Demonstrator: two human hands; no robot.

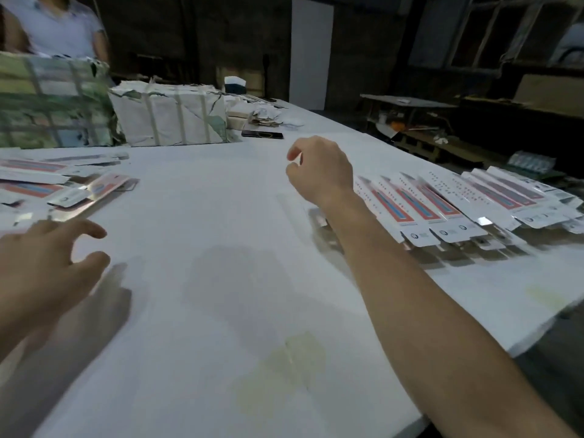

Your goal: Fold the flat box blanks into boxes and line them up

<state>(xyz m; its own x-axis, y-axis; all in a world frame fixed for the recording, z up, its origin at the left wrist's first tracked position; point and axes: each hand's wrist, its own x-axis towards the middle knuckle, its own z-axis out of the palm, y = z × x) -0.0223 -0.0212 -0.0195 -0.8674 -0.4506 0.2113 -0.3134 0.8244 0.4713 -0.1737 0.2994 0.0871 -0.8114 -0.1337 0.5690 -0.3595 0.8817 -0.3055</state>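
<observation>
Between boxes: both hands empty, a fair row done, a pile left.

Your right hand hovers over the middle of the desk with fingers loosely curled, its grip holding nothing. Your left hand is spread loose near the left edge, also empty, just short of the blanks. Those flat blanks lie in a messy heap along the left edge, so there's plenty to fold yet. The finished boxes sit side by side in an overlapping row along the right edge, looks like about ten, though the far end blurs out. Wrapped bundles at the far left corner might be more stock, can't tell. Next up, I'd guess, is grabbing another blank.
</observation>
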